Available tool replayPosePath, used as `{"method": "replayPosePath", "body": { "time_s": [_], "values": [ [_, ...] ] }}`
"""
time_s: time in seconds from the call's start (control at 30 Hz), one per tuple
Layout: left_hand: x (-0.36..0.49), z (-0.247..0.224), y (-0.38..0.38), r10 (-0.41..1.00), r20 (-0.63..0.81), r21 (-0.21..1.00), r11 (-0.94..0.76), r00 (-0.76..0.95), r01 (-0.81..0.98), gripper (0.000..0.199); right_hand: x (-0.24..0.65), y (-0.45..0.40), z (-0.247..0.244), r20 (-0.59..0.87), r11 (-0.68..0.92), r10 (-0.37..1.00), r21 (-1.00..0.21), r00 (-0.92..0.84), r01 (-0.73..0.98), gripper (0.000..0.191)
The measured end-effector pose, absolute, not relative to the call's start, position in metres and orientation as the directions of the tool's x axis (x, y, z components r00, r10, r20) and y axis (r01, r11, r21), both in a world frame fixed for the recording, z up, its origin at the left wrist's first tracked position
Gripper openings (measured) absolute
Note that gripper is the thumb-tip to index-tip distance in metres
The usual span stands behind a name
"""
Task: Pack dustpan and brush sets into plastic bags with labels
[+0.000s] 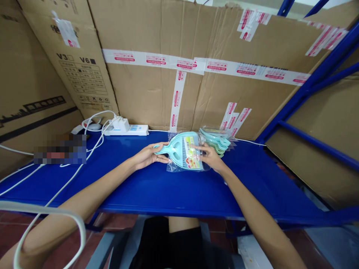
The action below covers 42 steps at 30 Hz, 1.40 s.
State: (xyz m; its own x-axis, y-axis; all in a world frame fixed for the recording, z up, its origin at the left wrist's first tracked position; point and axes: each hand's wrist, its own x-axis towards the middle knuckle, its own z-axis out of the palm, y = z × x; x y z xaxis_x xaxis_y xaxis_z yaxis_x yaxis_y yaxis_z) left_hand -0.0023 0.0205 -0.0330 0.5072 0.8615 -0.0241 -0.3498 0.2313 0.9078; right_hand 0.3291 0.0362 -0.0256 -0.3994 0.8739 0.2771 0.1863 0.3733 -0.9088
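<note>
A light blue dustpan set (178, 151) in a clear plastic bag, with a yellow and red label, is held between both hands above the blue table (168, 194). My left hand (148, 156) is closed on its handle end at the left. At the right edge of the bag, my right hand (211, 157) grips the wide end, fingers over the plastic near the label. Just behind my right hand lies a pile of similar bagged dustpans (215, 140), light blue and green, partly hidden by that hand.
A white power strip (138, 130) with a plugged adapter (121, 124) stands at the back left. White cables cross the left side, one looping over my left forearm. Cardboard walls (146, 93) and a blue metal frame (316, 84) enclose the table.
</note>
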Motion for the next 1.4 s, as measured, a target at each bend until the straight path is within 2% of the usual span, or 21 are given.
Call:
{"method": "replayPosePath", "body": {
  "time_s": [0.17,0.27,0.37,0.6,0.73,0.83,0.9,1.0,1.13,1.27,1.4],
  "values": [
    [-0.002,-0.033,0.021,0.872,-0.029,0.905,0.231,0.489,-0.357,0.058,0.324,0.037,-0.029,0.332,0.393,0.9,-0.898,-0.282,0.198,0.055],
    [-0.002,-0.032,0.022,0.875,-0.015,0.904,0.219,0.485,-0.367,0.058,0.322,0.034,-0.023,0.32,0.343,0.924,-0.935,-0.208,0.085,0.049],
    [-0.003,-0.032,0.023,0.879,-0.001,0.896,0.213,0.478,-0.389,0.057,0.323,0.028,-0.013,0.223,0.221,0.964,-0.975,-0.146,-0.033,0.05],
    [-0.007,-0.029,0.025,0.913,0.001,0.906,0.173,0.409,-0.387,0.056,0.334,0.023,0.003,0.093,0.104,0.937,-0.994,-0.336,0.013,0.06],
    [-0.007,-0.028,0.025,0.913,0.002,0.898,0.178,0.409,-0.401,0.05,0.338,0.023,0.007,0.101,0.096,0.942,-0.995,-0.321,-0.031,0.076],
    [-0.006,-0.029,0.024,0.889,0.007,0.885,0.208,0.458,-0.417,0.055,0.336,0.022,0.009,0.021,0.003,0.96,-0.998,-0.28,-0.061,0.094],
    [-0.005,-0.029,0.023,0.867,0.025,0.877,0.22,0.498,-0.427,0.059,0.333,0.02,0.008,-0.039,-0.062,0.964,-0.995,-0.261,-0.081,0.098],
    [-0.003,-0.031,0.022,0.859,0.033,0.872,0.225,0.51,-0.435,0.061,0.326,0.019,0.005,-0.079,-0.099,0.972,-0.992,-0.221,-0.08,0.094],
    [0.001,-0.033,0.021,0.873,0.008,0.88,0.226,0.488,-0.418,0.062,0.322,0.02,-0.003,-0.052,-0.054,0.983,-0.999,-0.175,-0.002,0.078],
    [0.004,-0.035,0.02,0.867,0.026,0.883,0.213,0.498,-0.417,0.064,0.325,0.025,-0.012,0.058,0.07,0.993,-0.99,-0.101,0.122,0.058],
    [0.008,-0.037,0.016,0.854,0.06,0.877,0.202,0.516,-0.435,0.061,0.323,0.027,-0.018,0.198,0.195,0.98,-0.947,-0.013,0.254,0.051]
  ]
}}
